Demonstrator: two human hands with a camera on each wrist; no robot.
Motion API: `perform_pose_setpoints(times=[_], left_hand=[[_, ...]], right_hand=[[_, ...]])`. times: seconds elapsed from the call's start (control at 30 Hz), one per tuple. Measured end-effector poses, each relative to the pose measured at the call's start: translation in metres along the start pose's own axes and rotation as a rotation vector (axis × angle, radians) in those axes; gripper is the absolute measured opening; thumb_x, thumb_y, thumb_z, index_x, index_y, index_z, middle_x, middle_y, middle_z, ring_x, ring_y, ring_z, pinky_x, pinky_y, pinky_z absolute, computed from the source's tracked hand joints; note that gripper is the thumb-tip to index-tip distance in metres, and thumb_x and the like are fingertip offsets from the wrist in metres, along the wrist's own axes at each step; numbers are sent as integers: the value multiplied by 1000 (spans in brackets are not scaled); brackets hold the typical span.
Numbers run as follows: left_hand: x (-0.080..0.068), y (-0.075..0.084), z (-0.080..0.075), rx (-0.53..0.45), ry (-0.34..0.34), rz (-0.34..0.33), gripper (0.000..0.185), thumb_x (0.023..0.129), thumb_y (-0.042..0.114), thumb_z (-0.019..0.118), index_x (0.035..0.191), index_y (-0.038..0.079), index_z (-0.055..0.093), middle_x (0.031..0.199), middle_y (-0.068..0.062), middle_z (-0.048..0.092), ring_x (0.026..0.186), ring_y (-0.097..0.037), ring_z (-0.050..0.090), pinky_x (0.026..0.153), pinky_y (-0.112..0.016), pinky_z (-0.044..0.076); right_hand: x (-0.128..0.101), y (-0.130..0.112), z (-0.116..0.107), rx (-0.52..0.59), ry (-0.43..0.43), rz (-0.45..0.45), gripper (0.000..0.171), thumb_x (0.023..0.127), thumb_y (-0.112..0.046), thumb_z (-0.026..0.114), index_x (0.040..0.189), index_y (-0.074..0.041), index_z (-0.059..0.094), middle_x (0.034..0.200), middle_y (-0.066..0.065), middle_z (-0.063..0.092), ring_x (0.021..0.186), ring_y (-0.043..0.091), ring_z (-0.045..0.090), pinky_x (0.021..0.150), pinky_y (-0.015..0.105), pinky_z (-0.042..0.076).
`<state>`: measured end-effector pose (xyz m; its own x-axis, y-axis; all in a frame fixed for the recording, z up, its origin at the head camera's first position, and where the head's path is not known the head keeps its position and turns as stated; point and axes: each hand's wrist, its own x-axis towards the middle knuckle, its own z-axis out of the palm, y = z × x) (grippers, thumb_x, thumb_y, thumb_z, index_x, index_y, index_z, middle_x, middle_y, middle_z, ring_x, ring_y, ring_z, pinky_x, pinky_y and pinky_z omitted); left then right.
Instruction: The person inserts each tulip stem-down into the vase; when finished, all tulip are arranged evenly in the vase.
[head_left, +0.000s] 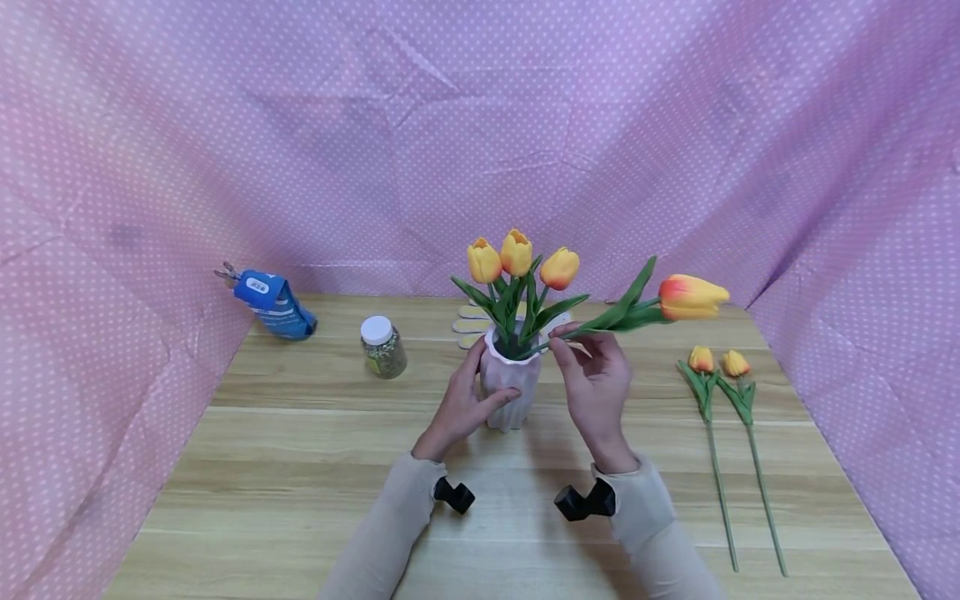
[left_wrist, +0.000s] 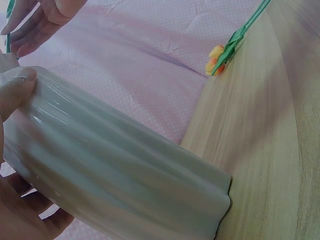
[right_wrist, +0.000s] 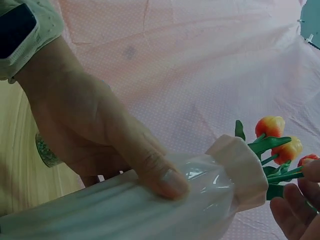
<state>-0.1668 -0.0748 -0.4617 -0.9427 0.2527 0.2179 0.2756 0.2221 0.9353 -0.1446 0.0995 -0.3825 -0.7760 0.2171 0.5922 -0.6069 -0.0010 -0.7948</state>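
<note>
Left hand: the left hand (head_left: 463, 408) wraps the ribbed white ceramic vase (head_left: 511, 390), thumb pressed on its side.
Right hand: the right hand (head_left: 595, 379) pinches the green stem of an orange-yellow artificial tulip (head_left: 690, 297), grip clenched on it.
Tulip: lies nearly level, bloom pointing right, stem end at the vase mouth.
Vase: upright on the wooden desk (head_left: 300, 450), holding three yellow tulips (head_left: 516, 254).

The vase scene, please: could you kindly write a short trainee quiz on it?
1. True or false: the left hand grips the white vase.
2. How many tulips stand in the vase? A two, B three, C five.
3. Fill in: the right hand pinches the stem of a ____.

Key: 1 true; 2 B; 3 tulip.
</note>
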Motion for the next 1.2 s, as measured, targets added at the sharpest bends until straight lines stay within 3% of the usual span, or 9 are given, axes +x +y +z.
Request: perform_pose_setpoints(times=[0.17,0.37,0.6,0.7,0.87,1.1,1.2], left_hand=[[0,-1,0,9,3,-1,83,83,35,76,149,34,26,153,4,40,141,-22,42,118,-54,31],[0,-3,0,16,4,8,84,82,37,76,150,34,25,153,4,39,142,-22,40,118,-55,30],[0,-3,1,28,1,28,84,83,34,75,150,33,24,154,3,38,143,-22,38,118,-54,30],[0,-2,1,23,3,27,84,83,33,75,150,34,24,154,4,39,143,-22,38,118,-54,30],[-1,-2,0,11,-1,12,84,83,34,75,150,35,24,154,6,38,143,-20,37,118,-55,29],[-1,-1,1,-1,-6,-10,85,84,36,75,150,37,22,156,7,35,145,-21,34,119,-56,27],[0,-1,1,0,-8,-15,85,84,38,74,150,38,21,156,7,34,146,-20,33,119,-56,27]], right_hand=[[-3,4,1,-133,-33,16,22,83,6,69,103,11,60,98,-12,68,93,0,65,85,16,56],[-5,5,-1,-192,-62,35,27,82,4,71,107,9,61,99,16,67,92,0,65,85,17,56],[-4,3,-9,-143,-27,44,32,80,8,71,109,12,57,98,-12,65,90,4,65,80,16,56],[-3,2,-14,-137,-12,44,33,80,9,70,110,10,57,98,-13,65,90,4,65,79,14,55],[-4,3,-21,-140,-1,71,33,80,7,71,111,-4,62,100,-13,65,90,2,65,79,14,56],[-9,5,-37,-78,5,105,34,80,10,70,110,14,55,95,-3,66,88,5,65,76,15,56],[-11,6,-47,-64,14,107,33,81,9,69,110,17,53,96,-2,67,90,5,66,76,14,55]])
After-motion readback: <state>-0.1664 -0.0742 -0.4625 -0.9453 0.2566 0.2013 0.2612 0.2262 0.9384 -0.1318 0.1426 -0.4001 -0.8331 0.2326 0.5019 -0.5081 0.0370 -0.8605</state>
